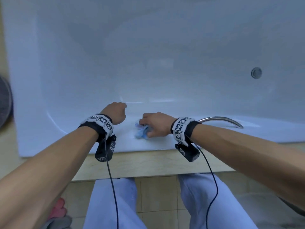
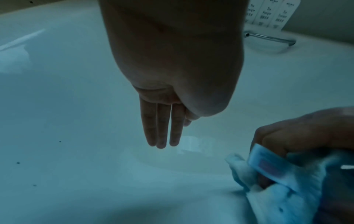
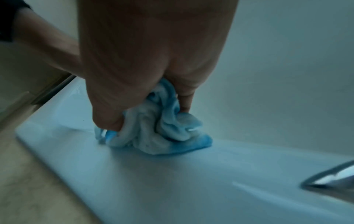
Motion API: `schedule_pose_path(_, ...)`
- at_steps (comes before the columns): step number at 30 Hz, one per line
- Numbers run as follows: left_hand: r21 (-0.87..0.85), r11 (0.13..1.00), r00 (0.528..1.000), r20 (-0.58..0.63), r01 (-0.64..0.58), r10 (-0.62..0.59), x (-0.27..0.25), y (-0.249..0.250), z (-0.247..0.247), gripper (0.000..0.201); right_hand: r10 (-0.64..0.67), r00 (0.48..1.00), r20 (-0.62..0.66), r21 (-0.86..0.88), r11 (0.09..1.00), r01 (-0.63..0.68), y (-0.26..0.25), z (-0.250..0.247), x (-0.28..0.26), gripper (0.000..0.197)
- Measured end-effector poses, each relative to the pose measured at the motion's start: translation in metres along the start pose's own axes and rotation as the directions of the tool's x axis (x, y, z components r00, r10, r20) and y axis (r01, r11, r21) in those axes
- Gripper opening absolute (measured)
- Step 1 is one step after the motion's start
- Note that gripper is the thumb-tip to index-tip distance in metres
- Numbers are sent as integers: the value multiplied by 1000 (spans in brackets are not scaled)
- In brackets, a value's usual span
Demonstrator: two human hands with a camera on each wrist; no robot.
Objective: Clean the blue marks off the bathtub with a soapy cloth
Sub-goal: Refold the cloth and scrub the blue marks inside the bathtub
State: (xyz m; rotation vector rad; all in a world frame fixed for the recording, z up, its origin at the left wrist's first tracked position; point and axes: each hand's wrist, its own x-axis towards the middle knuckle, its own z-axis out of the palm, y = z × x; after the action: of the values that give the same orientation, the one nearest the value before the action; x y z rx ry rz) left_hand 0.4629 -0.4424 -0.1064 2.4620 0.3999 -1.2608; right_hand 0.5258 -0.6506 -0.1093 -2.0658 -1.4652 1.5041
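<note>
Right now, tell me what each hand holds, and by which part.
The right hand grips the bunched blue cloth from above, around its gathered top, against the bathtub rim. The left hand holds nothing.

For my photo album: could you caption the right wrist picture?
A right hand grips a bunched blue cloth on the white bathtub's rim.
</note>
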Motion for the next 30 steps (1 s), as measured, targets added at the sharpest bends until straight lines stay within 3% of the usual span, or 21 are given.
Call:
schedule_pose_path(3,-51,998,999,-28,-41,40,5,26,3,33,111,993,-42,1,994,-112,42,-25,-18,30)
schedule_pose_path(5,-108,990,995,-20,-95,94,11,49,10,39,292,941,-169,99,955,-279,89,-50,-35,31)
schedule_pose_path(7,-178,975,987,64,-134,148,14,72,19,50,437,869,-231,145,899,-413,138,-72,-56,30)
schedule_pose_path(10,-144,974,948,246,-173,204,17,100,32,73,551,828,-106,140,832,-536,195,-87,-88,20)
schedule_pose_path(13,-35,978,933,295,-205,206,19,110,32,83,572,811,121,98,806,-584,225,-71,-113,20)
schedule_pose_path(16,-87,980,946,261,-177,194,20,105,33,75,546,801,247,102,807,-582,232,-50,-123,24)
schedule_pose_path(20,-129,979,956,229,-156,182,20,105,35,72,536,822,192,142,814,-564,222,-46,-125,34)
schedule_pose_path(23,-116,980,949,255,-162,187,22,108,33,75,480,870,114,222,841,-493,196,-38,-112,46)
schedule_pose_path(26,-114,980,946,265,-161,186,23,108,33,76,367,924,111,230,895,-383,152,-27,-73,27)
schedule_pose_path(30,-146,980,953,247,-139,172,18,101,36,79,357,916,183,108,919,-380,130,-33,-35,24)
